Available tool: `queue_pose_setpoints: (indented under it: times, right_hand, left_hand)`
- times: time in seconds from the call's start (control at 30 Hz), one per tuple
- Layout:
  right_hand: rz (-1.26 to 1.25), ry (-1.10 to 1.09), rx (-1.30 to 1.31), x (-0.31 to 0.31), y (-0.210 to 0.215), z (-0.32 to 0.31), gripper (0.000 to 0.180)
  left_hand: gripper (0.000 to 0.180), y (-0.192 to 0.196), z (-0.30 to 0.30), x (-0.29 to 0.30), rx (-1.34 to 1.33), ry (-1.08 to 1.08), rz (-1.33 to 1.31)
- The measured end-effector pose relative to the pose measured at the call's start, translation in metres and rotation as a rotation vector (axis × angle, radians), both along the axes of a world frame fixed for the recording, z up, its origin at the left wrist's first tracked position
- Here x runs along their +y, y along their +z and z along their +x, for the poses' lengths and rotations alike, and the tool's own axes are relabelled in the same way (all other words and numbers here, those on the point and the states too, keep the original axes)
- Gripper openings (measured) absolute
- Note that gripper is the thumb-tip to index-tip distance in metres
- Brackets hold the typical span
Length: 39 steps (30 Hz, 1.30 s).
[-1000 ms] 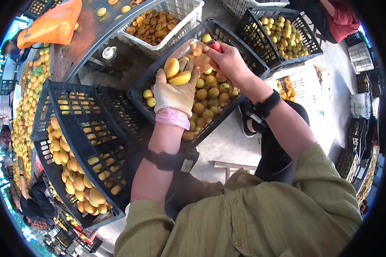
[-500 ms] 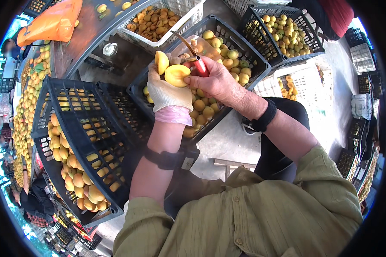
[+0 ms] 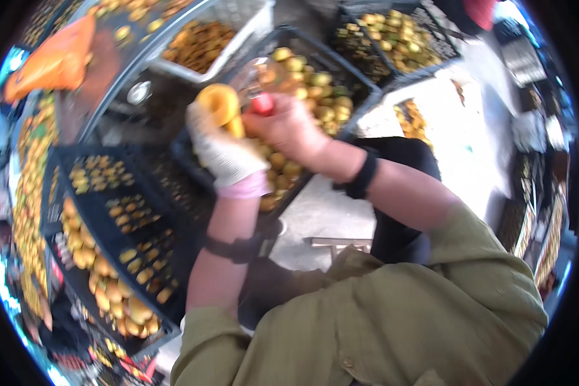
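Note:
My left hand [image 3: 224, 153], in a white knit glove with a pink cuff beneath, is closed around yellow apricot pieces [image 3: 220, 106]. The fruit is blurred, so I cannot tell whether the halves are still joined. Just right of it, my bare right hand [image 3: 293, 132] grips a small knife by its red handle [image 3: 262, 105], fingers beside the fruit. The blade cannot be made out. Both hands are over a dark plastic crate [image 3: 365, 96] of whole yellow-green apricots [image 3: 328, 96]. A clear plastic container [image 3: 254, 72] rests in that crate, partly hidden by my hands.
A white crate [image 3: 258, 32] of apricot halves stands beyond. Another dark crate [image 3: 392, 71] of apricots is at the back right. At left are a tilted black crate [image 3: 90, 151] of apricots and a metal table [image 3: 103, 80] bearing an orange bag [image 3: 55, 61].
The whole view has shifted, with hands and crates now further left. The apricot's flat cut face, turned up before, now shows as curved, blurred yellow pieces. The knife blade no longer shows clearly.

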State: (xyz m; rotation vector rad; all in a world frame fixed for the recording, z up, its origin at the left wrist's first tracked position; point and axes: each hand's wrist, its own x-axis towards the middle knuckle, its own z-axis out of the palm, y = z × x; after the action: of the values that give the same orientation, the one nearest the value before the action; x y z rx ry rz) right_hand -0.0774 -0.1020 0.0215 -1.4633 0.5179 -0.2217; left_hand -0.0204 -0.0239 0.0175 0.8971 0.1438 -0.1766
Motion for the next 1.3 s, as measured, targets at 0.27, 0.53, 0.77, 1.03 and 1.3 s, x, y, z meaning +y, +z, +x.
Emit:
queue_pose_setpoints:
  times: [0.27,0.53,0.77,1.03,1.3]
  right_hand:
    - [0.137,-0.21,-0.352,-0.005,0.016,0.005,0.02]
    - [0.715,-0.126,-0.106,-0.026,0.043,-0.005,0.025]
    - [-0.4,-0.046,-0.727,-0.011,0.051,-0.019,0.026]
    - [-0.552,0.267,-0.961,0.02,0.061,-0.05,0.024]
    - [0.564,-0.275,-0.335,-0.07,0.092,-0.035,0.033]
  left_hand:
    - [0.032,-0.006,0.025,0.015,0.365,-0.256,-0.077]
    - [0.029,-0.05,0.012,0.016,0.372,-0.646,-0.011]
    - [0.036,-0.059,-0.024,0.014,0.41,-1.019,-0.122]
    - [0.038,-0.013,-0.068,-0.025,-0.022,-0.605,0.562]
    - [0.037,-0.012,-0.066,-0.02,0.332,-0.553,-0.383]
